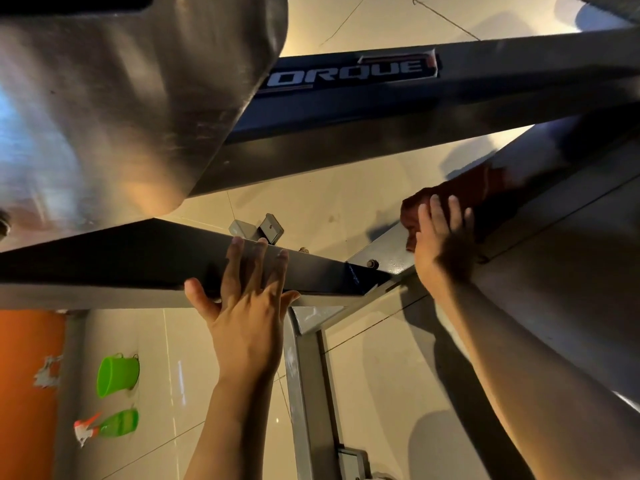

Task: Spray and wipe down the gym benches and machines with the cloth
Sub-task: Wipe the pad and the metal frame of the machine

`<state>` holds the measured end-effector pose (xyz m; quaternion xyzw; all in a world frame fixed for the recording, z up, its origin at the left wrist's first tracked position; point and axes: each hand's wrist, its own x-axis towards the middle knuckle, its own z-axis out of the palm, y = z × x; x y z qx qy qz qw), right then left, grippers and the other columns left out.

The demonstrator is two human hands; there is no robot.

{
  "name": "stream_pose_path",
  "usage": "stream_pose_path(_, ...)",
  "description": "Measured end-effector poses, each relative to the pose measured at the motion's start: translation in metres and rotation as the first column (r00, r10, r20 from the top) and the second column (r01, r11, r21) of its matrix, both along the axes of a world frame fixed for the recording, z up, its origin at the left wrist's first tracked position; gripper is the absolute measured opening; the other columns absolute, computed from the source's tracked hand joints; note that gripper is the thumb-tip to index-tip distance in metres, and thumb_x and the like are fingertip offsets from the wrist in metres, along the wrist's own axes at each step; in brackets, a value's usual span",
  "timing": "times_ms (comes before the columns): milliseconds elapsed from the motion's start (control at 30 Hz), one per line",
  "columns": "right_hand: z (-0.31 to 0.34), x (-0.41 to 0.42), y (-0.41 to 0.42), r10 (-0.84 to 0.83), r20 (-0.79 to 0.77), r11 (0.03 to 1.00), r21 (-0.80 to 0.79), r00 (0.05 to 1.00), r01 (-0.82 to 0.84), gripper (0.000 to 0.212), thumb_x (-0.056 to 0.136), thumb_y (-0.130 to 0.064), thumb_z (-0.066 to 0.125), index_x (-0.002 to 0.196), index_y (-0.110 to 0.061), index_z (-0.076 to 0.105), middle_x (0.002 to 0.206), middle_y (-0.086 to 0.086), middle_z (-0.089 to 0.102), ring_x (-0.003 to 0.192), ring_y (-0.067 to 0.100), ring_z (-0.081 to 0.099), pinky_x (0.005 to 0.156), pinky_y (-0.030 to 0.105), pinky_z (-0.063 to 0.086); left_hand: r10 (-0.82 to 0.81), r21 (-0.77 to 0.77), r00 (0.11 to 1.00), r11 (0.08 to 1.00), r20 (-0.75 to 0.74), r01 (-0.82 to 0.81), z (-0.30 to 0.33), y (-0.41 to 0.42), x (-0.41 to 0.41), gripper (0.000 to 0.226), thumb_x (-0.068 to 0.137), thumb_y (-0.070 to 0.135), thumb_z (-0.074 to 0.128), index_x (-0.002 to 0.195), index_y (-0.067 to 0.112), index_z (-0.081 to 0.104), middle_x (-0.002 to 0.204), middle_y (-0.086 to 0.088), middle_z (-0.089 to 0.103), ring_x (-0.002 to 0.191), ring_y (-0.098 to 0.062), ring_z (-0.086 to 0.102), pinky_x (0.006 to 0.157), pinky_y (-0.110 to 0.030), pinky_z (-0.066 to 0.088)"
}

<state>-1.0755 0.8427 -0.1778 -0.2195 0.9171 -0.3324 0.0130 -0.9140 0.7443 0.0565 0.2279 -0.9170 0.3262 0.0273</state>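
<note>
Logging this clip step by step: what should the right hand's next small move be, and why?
Probably slide the dark red cloth farther along the grey frame beam. The right hand presses it flat there, while the left hand braces on the black bar.

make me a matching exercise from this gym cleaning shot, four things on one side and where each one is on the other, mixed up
Things:
1. dark red cloth
2. left hand
3. green plastic spray bottle
4. green plastic bucket

Places:
A. lying on its side on the tiled floor
B. resting spread flat on the black metal frame bar
C. on the floor, just above the bottle in the picture
D. under the right hand on the grey machine surface

Pairs: 1-D, 2-B, 3-A, 4-C
</note>
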Motion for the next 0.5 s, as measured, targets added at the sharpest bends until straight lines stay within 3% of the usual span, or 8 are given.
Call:
stream_pose_path(100,-0.007,0.022,-0.007,0.145,-0.094,0.987,0.075,0.985,-0.139,0.051,0.079,-0.009,0.070,0.129,-0.002,0.059,0.140,0.020,0.051,0.134,0.042,0.040,0.115,0.052,0.019,0.006,0.042,1.000,0.999,-0.016,-0.006,0.000,0.000,0.000,0.061,0.069,0.035,0.083,0.125,0.019,0.065,0.135,-0.012,0.058,0.145,-0.010,-0.022,0.109,-0.041,-0.031)
stream_pose_path(233,-0.019,0.021,-0.001,0.368,-0.242,0.930,0.088,0.898,-0.357,0.035,0.086,-0.013,0.057,0.119,-0.010,0.068,0.130,0.013,0.061,0.127,0.034,0.050,0.112,0.045,0.024,0.032,0.075,0.999,0.997,-0.010,-0.031,0.002,0.001,0.000,0.067,0.060,0.031,0.087,0.123,0.018,0.066,0.132,-0.012,0.060,0.145,-0.009,-0.022,0.109,-0.040,-0.031)
stream_pose_path(333,-0.021,-0.004,0.015,0.451,-0.282,0.887,0.034,0.847,-0.460,0.035,0.075,-0.011,0.075,0.110,-0.007,0.070,0.121,0.017,0.066,0.117,0.036,0.058,0.104,0.048,0.038,0.047,0.068,0.999,0.997,-0.006,-0.047,0.002,0.002,-0.001,0.065,0.062,0.033,0.086,0.122,0.018,0.067,0.132,-0.013,0.060,0.145,-0.009,-0.023,0.110,-0.040,-0.031)
stream_pose_path(400,-0.016,-0.024,0.029,0.416,-0.237,0.907,0.045,0.878,-0.418,0.041,0.077,-0.015,0.072,0.115,-0.003,0.067,0.125,0.022,0.062,0.117,0.043,0.057,0.099,0.058,0.040,0.047,0.052,0.999,0.998,-0.002,-0.046,0.002,0.003,-0.003,0.065,0.061,0.033,0.086,0.122,0.018,0.067,0.132,-0.012,0.060,0.146,-0.010,-0.021,0.110,-0.040,-0.030)
stream_pose_path(500,-0.017,-0.062,0.052,0.222,-0.222,0.975,0.041,0.949,-0.219,0.038,0.093,-0.022,0.051,0.123,-0.001,0.061,0.131,0.026,0.056,0.121,0.048,0.050,0.102,0.062,0.033,0.041,0.019,0.999,0.999,0.019,-0.041,0.003,0.005,-0.004,0.068,0.059,0.031,0.089,0.121,0.018,0.067,0.130,-0.012,0.062,0.149,-0.020,-0.005,0.110,-0.040,-0.029)
